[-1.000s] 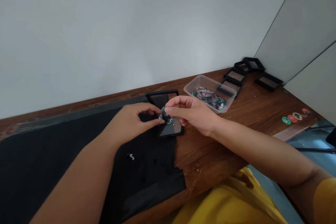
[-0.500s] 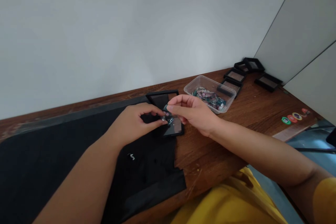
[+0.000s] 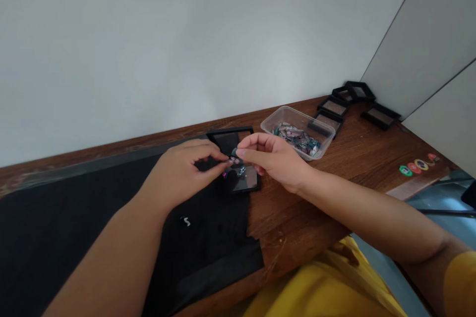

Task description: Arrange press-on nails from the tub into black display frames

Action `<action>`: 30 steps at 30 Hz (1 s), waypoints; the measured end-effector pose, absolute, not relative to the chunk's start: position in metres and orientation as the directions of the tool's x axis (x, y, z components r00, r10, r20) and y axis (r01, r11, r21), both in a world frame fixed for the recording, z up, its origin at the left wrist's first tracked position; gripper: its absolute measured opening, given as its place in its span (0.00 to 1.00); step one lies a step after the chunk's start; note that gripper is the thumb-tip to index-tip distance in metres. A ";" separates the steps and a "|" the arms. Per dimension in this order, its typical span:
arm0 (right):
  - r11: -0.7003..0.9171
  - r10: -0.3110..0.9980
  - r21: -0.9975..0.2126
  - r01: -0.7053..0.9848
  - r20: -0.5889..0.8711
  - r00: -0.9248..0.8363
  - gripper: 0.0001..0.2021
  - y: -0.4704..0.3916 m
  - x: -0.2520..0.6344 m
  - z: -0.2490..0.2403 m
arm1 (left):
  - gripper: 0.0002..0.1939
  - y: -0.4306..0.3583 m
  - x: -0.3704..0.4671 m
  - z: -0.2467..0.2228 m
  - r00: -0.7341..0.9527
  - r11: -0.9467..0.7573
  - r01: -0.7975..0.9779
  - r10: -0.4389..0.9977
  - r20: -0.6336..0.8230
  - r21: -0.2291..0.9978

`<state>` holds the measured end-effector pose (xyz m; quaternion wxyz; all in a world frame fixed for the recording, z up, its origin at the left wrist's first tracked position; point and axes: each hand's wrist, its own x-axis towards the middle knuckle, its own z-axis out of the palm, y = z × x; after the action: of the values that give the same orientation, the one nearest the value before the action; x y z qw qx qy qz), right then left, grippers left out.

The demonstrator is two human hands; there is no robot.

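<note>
My left hand (image 3: 189, 168) reaches in over a black frame (image 3: 255, 188) with a clear pane. Its thumb and index fingertips come together in a pinch, and whatever is between them is too small to make out. Facing it, my right hand (image 3: 271, 156) pinches a small dark, rounded flat piece (image 3: 234, 151) between thumb and index finger. Just below the fingertips, small pinkish pieces (image 3: 235, 160) and shiny silvery bits (image 3: 241, 171) show over the pane. The fingers partly cover the frame.
Beyond my right hand stands a clear plastic tub (image 3: 323, 151) of mixed small pieces. Several black frames (image 3: 381, 115) lie at the back right. Round coloured badges (image 3: 405, 171) are near the right edge. A white squiggly piece (image 3: 186, 221) rests on the black sheet (image 3: 208, 257).
My left hand has shifted slightly left and up, away from the silvery bits. A small pink spot on the frame now shows below its fingertips. My right hand stays nearly still, holding the dark piece.
</note>
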<state>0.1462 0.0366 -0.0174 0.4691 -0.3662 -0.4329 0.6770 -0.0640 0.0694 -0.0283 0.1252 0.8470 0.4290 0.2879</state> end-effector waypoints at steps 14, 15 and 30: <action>-0.125 0.948 -0.953 -0.277 -0.033 -0.316 0.16 0.036 0.147 -0.022 | 0.14 0.065 -0.063 -0.024 0.368 -0.484 0.757 0.871 0.325 0.440; -0.118 0.948 -0.955 -0.272 -0.027 -0.317 0.16 0.037 0.146 -0.023 | 0.14 0.065 -0.064 -0.025 0.362 -0.486 0.761 0.868 0.341 0.429; 0.250 0.954 -0.965 0.083 0.231 -0.189 0.03 0.036 0.146 -0.039 | 0.08 0.052 -0.051 -0.015 0.322 -0.685 0.670 0.616 0.719 0.287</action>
<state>0.1461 0.0356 -0.0390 0.4833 -0.4144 -0.6258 0.4507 -0.0512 0.0519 -0.0153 -0.0316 0.8125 0.3956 0.4271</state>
